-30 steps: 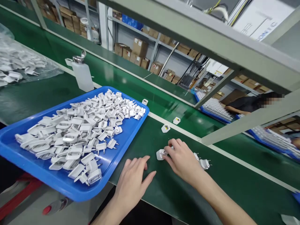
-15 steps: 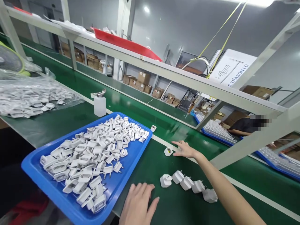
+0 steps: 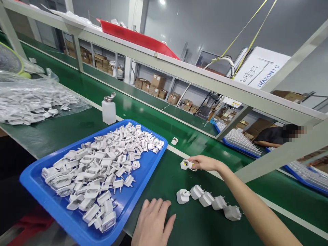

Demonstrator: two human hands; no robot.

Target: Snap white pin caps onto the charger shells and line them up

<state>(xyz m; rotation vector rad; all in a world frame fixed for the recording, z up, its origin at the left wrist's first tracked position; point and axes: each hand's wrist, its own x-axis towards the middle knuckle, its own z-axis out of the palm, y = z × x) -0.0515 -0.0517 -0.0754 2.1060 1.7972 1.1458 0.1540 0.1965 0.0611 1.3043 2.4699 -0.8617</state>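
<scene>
Looking down at the long green-topped counter, we had our right hand stretched out, its fingertips closed on a small white plastic plug adapter (a yellow mark showed inside its socket), which sat just short of the pale stripe running along the counter. Our left hand lay open and empty, fingers spread on the green surface beside a shallow blue plastic tray heaped with loose white adapters. A row of five white plastic adapters stood close together below the right forearm. A single white adapter sat beyond the stripe, near the tray's corner. Past the tray stood a frosted plastic bottle with a metal pump top, and to its left lay a clear plastic bag of white adapters. Farther off, a co-worker's dark sleeve showed beside a blue tray of packed white parts.
</scene>
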